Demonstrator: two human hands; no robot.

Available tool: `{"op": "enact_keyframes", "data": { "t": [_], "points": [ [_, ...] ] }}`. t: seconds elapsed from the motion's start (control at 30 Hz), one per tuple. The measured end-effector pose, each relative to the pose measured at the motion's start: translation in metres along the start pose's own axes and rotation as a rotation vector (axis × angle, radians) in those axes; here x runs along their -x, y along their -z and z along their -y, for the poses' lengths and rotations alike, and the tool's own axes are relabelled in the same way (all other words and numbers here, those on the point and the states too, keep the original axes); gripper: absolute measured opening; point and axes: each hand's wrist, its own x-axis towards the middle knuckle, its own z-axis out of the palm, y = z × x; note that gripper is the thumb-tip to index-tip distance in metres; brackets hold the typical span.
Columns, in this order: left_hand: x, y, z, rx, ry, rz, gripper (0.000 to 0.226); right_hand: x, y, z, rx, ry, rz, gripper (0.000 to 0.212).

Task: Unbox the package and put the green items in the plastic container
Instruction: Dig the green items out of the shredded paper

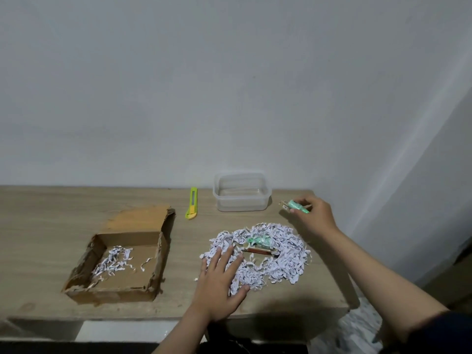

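Observation:
The opened cardboard box lies at the left with a few paper shreds inside. A heap of shredded paper covers the table's right part; a green wrapped item and a brown stick-like item show in its middle. My left hand rests flat on the heap's left side, fingers apart. My right hand holds a small green item just right of the clear plastic container, which looks empty.
A yellow-green utility knife lies between the box and the container. The wooden table stands against a white wall, and its right end is near my right hand. A torn box flap lies behind the box.

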Motion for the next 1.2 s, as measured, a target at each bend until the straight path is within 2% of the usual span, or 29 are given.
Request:
{"op": "enact_keyframes", "data": {
  "t": [0.43,0.6,0.67,0.8,0.87,0.93,1.0,1.07,1.2],
  "points": [
    [0.000,-0.003,0.002,0.001,0.016,0.002,0.062,-0.030,-0.018,-0.037,0.175,-0.085,0.012,0.033],
    [-0.001,-0.003,0.000,0.012,0.013,-0.011,0.062,-0.027,-0.008,-0.035,0.298,-0.048,0.141,0.041],
    [-0.001,-0.002,0.000,0.011,0.011,-0.011,0.062,-0.023,-0.002,-0.030,0.344,-0.041,0.145,0.043],
    [0.000,-0.001,0.000,0.034,0.004,-0.004,0.062,0.002,-0.003,-0.001,0.254,0.077,0.052,0.028],
    [0.001,-0.001,0.000,0.042,-0.005,-0.008,0.062,0.023,-0.010,0.017,0.196,0.173,0.111,0.021],
    [0.002,-0.002,0.001,0.054,-0.024,-0.030,0.063,0.045,-0.020,0.031,0.198,0.265,0.247,0.018],
    [0.004,-0.002,0.000,0.063,-0.057,-0.073,0.065,0.060,-0.032,0.037,0.284,0.333,0.383,0.018],
    [0.006,0.001,-0.003,0.076,-0.081,-0.097,0.070,0.066,-0.043,0.035,0.443,0.396,0.450,0.017],
    [-0.005,0.013,-0.013,0.135,-0.108,-0.175,0.067,0.068,-0.050,0.023,0.565,0.415,0.382,0.016]
  ]
}}
